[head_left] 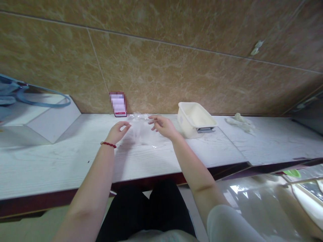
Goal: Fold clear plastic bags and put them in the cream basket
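Observation:
A clear plastic bag or sheet [144, 134] lies on the white wood-grain table, between and under my hands. My left hand [118, 132], with a red bracelet at the wrist, is at the bag's left edge, thumb and forefinger pinched together at the plastic. Over the bag's upper right part is my right hand [162, 125], its fingers spread and partly bent; no firm hold on the plastic shows. Just behind the bag, a phone or card in a red frame [118, 103] leans against the wall.
A cream plastic bin [189, 126] stands right of my right hand. Farther right lies a crumpled whitish cloth or glove [242, 123]. At the left is a white box [58, 121] with a blue strapped bag [8, 92] on it. A tiled wall [151, 74] rises behind.

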The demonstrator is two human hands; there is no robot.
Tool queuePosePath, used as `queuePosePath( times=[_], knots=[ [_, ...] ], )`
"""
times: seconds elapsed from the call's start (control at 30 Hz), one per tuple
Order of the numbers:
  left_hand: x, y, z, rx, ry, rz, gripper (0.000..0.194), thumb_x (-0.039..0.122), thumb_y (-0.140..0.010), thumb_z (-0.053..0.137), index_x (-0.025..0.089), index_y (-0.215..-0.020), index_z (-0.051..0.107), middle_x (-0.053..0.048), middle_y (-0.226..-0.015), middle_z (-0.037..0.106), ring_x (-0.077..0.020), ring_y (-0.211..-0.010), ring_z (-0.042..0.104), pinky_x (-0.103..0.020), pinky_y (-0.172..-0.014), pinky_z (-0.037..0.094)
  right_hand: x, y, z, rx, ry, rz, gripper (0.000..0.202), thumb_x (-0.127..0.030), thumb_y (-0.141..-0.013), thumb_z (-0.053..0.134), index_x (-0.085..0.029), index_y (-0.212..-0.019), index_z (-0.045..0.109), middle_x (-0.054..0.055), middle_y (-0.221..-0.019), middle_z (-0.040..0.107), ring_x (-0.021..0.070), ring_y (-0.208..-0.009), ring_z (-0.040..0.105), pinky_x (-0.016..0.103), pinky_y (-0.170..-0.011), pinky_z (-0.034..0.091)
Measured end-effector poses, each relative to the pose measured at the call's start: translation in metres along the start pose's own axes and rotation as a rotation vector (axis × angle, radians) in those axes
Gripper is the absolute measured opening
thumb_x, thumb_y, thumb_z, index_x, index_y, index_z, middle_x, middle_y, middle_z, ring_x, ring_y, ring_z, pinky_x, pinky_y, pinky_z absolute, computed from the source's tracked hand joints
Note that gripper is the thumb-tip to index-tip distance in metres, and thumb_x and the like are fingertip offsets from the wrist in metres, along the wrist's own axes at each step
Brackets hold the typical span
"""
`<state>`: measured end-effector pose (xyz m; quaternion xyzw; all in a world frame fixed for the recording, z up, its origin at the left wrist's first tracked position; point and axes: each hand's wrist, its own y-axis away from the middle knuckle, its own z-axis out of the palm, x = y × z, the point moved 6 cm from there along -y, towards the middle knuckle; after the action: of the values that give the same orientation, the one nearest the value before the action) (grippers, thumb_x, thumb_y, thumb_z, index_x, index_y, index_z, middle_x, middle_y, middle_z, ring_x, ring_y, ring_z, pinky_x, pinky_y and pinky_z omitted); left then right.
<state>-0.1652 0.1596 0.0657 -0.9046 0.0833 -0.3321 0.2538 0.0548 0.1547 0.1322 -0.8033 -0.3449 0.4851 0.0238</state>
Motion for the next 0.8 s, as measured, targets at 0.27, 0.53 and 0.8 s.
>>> queuePosePath(
  times=[0.27, 0.53, 0.8],
  knots=[
    [0.02, 0.022, -0.057, 0.168, 0.386, -0.22, 0.025, 0.039, -0.067, 0.06, 0.017, -0.079, 0.061, -0.003, -0.078, 0.065, -0.0156, -0.075, 0.059, -0.027, -0.072, 0.046, -0.016, 0.023, -0.005, 0.049, -0.077, 0.045, 0.032, -0.014, -0.081, 0.036, -0.02, -0.112, 0.046, 0.003, -0.092, 0.064, 0.0056, -0.061, 0.062, 0.015, -0.049, 0.048],
    [0.034, 0.033, -0.085, 0.34, 0.847, -0.092, 0.018, 0.026, -0.057, 0.07, 0.016, -0.065, 0.057, 0.001, -0.07, 0.063, -0.0108, -0.073, 0.059, -0.026, -0.077, 0.044, -0.043, 0.038, -0.003, 0.058, -0.281, 0.184, 0.029, -0.014, -0.082, 0.037, -0.021, -0.109, 0.045, 0.003, -0.094, 0.062, 0.0049, -0.058, 0.061, 0.013, -0.043, 0.045],
    [0.067, 0.008, -0.096, 0.276, 0.824, -0.12, 0.021, 0.023, -0.06, 0.068, 0.016, -0.072, 0.053, 0.002, -0.064, 0.059, -0.0089, -0.058, 0.057, -0.026, -0.063, 0.048, -0.035, 0.061, 0.002, 0.149, -0.438, 0.417, 0.022, -0.014, -0.085, 0.034, -0.02, -0.105, 0.041, 0.004, -0.095, 0.061, 0.0055, -0.056, 0.061, 0.017, -0.046, 0.048]
  ],
)
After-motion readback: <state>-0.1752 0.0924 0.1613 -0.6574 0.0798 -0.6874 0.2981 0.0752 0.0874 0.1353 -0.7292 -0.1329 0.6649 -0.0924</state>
